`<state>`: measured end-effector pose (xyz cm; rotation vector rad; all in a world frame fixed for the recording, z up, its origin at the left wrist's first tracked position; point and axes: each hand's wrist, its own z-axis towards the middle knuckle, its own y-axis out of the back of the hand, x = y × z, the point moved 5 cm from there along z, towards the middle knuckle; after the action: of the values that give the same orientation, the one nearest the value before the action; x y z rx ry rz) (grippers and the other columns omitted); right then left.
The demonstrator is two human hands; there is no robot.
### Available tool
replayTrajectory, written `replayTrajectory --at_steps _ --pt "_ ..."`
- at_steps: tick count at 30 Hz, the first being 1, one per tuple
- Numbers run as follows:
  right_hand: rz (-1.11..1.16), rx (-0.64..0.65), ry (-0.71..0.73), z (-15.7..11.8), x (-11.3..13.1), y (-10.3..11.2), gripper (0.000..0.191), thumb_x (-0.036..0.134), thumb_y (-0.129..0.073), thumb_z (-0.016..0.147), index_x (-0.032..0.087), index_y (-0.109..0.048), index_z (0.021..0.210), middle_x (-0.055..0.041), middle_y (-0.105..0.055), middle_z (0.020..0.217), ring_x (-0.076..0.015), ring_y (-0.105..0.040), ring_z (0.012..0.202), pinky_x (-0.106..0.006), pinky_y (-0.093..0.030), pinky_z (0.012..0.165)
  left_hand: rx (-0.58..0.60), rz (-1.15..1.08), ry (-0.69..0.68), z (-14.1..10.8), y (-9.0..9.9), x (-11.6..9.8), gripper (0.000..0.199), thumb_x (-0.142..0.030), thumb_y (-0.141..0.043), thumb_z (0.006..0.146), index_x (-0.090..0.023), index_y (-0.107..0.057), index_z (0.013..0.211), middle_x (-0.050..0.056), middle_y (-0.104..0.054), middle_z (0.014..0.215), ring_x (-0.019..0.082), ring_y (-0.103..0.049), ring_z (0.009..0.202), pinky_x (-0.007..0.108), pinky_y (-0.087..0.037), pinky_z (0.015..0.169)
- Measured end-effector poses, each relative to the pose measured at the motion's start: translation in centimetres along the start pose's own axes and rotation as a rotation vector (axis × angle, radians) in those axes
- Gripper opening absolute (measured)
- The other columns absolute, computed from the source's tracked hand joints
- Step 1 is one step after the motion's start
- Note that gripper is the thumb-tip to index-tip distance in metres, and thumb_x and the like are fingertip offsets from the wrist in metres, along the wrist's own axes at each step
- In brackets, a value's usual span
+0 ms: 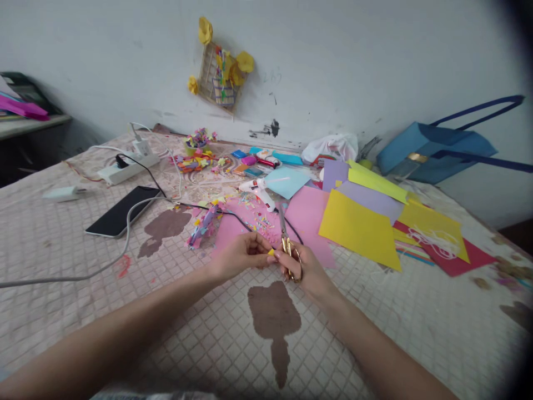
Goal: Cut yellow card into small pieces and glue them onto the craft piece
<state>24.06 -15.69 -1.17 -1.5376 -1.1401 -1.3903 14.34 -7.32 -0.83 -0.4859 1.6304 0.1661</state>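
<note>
Scissors (285,242) with gold-coloured metal handles and slim grey blades are held in the right hand (306,268), above the pale, diamond-patterned bench (200,339). The fingers of that grip are wrapped about the handle loops, and the blades are pointed forward, towards a white plastic glue gun (263,195). A small bright yellow piece (271,252), seemingly of paper, is pinched at the fingertips of the left hand (245,256), whose thumb and fingers are drawn together on it. The right fingertips are placed right up against or just beside it; which of the two cannot be made out.

The yellow piece can be expected to be very light, soft and easily creased or torn, so it is best taken by an edge, with mild fingertip pressure. The scissors are judged stiff and heavier by comparison, their smooth metal perhaps a little slippery; they are most securely held by the loops, with skin kept clear of the blades.

Beyond the hands, flat pink paper (308,210) is laid out, partly strewn with tiny coloured clippings (266,223); to the right, a yellow rectangular paper sheet (358,229) is spread.
</note>
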Motion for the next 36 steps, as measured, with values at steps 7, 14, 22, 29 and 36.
replayTrajectory --at_steps 7,14,22,29,36 --pt "-0.005 -0.037 0.030 -0.1 0.4 0.3 0.019 0.035 -0.056 0.076 0.018 -0.049 0.071 0.0059 -0.046 0.048 -0.0075 -0.040 0.041 -0.020 -0.030 0.040 0.069 -0.047 0.147 -0.3 -0.4 0.4 0.028 -0.033 -0.069 0.065 -0.010 -0.059 0.076 0.002 -0.063 0.070 0.009 -0.057 0.059 0.024 -0.045 0.060" --pt "0.008 -0.036 0.074 -0.2 0.5 0.1 0.019 0.035 -0.053 0.078 0.018 -0.049 0.070 0.0056 -0.044 0.048 -0.0075 -0.040 0.042 -0.020 -0.031 0.041 0.035 -0.166 0.209 -0.4 -0.5 0.8 0.023 -0.029 -0.070 0.066 -0.010 -0.060 0.074 0.003 -0.064 0.073 0.008 -0.058 0.059 0.023 -0.046 0.061" --pt "-0.018 -0.047 0.063 -0.1 0.2 0.2 0.021 0.036 -0.054 0.077 0.018 -0.049 0.070 0.0060 -0.044 0.049 -0.0071 -0.040 0.041 -0.019 -0.032 0.040 0.032 -0.201 0.216 -0.3 -0.7 1.4 0.026 -0.032 -0.069 0.067 -0.010 -0.062 0.077 0.004 -0.065 0.072 0.008 -0.058 0.060 0.021 -0.046 0.060" --pt "-0.020 -0.053 0.062 -0.1 0.2 0.1 0.018 0.034 -0.054 0.079 0.018 -0.050 0.072 0.0064 -0.045 0.049 -0.0071 -0.040 0.041 -0.019 -0.031 0.040 0.018 -0.250 0.206 -0.4 -0.7 1.8 0.024 -0.031 -0.069 0.067 -0.009 -0.063 0.076 0.004 -0.065 0.071 0.007 -0.058 0.060 0.020 -0.046 0.060" --pt "-0.049 -0.054 0.074 -0.2 0.3 0.1 0.019 0.034 -0.054 0.079 0.018 -0.050 0.072 0.0059 -0.045 0.050 -0.0074 -0.041 0.042 -0.019 -0.032 0.041 0.030 -0.247 0.206 -0.4 -0.7 1.6 0.021 -0.027 -0.066 0.071 -0.008 -0.064 0.080 0.006 -0.065 0.077 0.007 -0.059 0.063 0.020 -0.047 0.061"
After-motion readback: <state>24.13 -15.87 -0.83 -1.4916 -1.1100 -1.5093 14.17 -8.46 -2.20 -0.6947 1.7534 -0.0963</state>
